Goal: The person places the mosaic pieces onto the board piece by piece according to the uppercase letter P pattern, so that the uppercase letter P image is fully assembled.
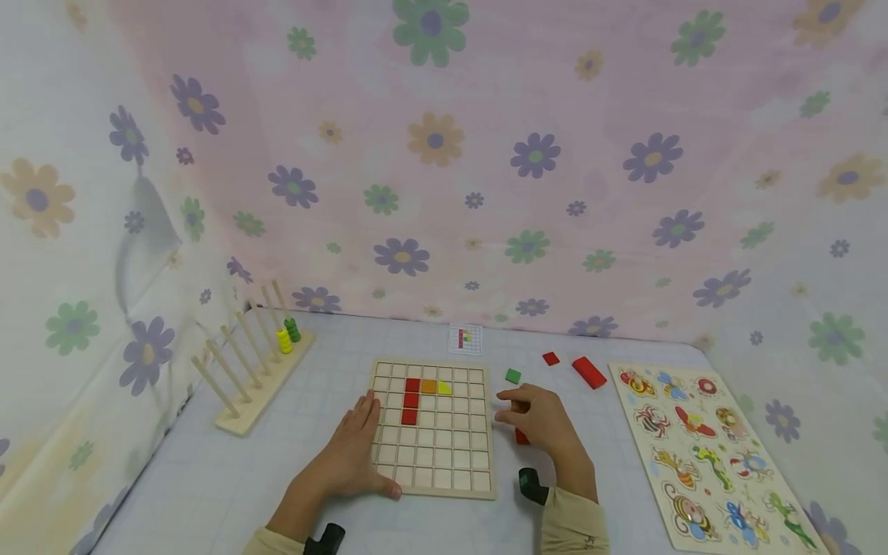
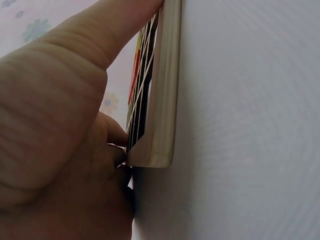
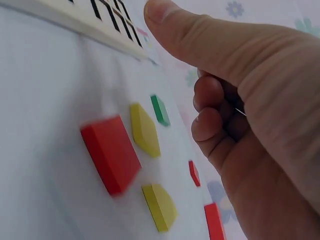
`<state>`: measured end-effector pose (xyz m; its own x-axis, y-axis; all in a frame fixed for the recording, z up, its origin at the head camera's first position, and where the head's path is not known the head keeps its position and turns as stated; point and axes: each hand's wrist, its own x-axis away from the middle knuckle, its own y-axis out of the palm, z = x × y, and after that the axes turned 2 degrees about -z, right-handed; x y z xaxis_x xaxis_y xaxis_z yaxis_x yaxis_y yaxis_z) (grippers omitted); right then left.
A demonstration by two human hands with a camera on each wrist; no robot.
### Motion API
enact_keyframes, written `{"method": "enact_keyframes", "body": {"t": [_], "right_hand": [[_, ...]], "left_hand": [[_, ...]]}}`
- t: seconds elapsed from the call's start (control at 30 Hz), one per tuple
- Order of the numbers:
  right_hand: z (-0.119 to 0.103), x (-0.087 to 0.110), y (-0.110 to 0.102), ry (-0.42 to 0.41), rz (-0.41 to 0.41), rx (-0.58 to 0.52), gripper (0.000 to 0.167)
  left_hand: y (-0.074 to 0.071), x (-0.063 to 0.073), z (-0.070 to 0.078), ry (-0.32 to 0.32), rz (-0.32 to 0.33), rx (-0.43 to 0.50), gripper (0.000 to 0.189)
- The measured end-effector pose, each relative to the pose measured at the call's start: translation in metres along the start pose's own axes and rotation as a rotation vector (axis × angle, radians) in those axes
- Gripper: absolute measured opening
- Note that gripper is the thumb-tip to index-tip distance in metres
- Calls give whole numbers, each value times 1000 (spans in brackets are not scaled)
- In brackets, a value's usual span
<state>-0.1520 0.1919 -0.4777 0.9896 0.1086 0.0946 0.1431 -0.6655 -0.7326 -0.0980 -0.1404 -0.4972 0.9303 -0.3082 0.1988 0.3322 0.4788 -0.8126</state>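
Note:
A wooden grid board (image 1: 444, 455) lies on the table. Three red pieces (image 1: 411, 400) form a column in its cells, with an orange piece (image 1: 429, 386) and a yellow piece (image 1: 445, 388) to the right of the top one. My left hand (image 1: 350, 455) rests against the board's left side, fingers along that edge and thumb at the near edge. Just right of the board hovers my right hand (image 1: 537, 420), fingers bent and thumb apart from them; nothing shows between them. Below it lie a red block (image 3: 112, 155) and two yellow pieces (image 3: 145, 131), with a green piece (image 3: 160, 110) beyond.
A small pattern card (image 1: 465, 339) lies behind the board. Farther right are a small red piece (image 1: 551, 358) and a longer red block (image 1: 589, 372). An insect puzzle board (image 1: 714, 455) is at the right, a peg stand (image 1: 267, 385) with yellow and green beads at the left.

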Motion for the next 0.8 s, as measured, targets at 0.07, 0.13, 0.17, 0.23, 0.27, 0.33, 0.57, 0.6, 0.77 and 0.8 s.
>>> {"method": "enact_keyframes", "body": {"t": [0.07, 0.13, 0.17, 0.23, 0.27, 0.33, 0.57, 0.6, 0.77, 0.8], "right_hand": [[6, 1, -5, 27, -4, 2, 29], [11, 3, -9, 51, -5, 4, 29], [13, 4, -10, 62, -7, 0, 28], [18, 5, -13, 68, -11, -7, 27], [20, 6, -14, 65, -12, -8, 26], [24, 9, -17, 60, -11, -8, 25], [37, 18, -26, 80, -15, 26, 28], [39, 19, -27, 92, -18, 28, 28], [47, 24, -30, 132, -50, 32, 27], [48, 24, -30, 139, -58, 28, 27]], "left_hand": [[0, 0, 0, -1, 0, 6, 153], [1, 0, -1, -3, -2, 6, 153], [1, 1, -1, -4, -5, 7, 153], [2, 1, -1, -6, -8, 7, 153], [2, 1, -1, -7, -9, 7, 153], [1, 2, -1, -8, -8, 8, 153], [-1, 1, 1, -8, -6, 3, 152], [-1, 1, 1, -8, -5, 4, 152], [-1, 1, 2, -13, -6, 7, 151], [-1, 1, 2, -15, -6, 8, 151]]}}
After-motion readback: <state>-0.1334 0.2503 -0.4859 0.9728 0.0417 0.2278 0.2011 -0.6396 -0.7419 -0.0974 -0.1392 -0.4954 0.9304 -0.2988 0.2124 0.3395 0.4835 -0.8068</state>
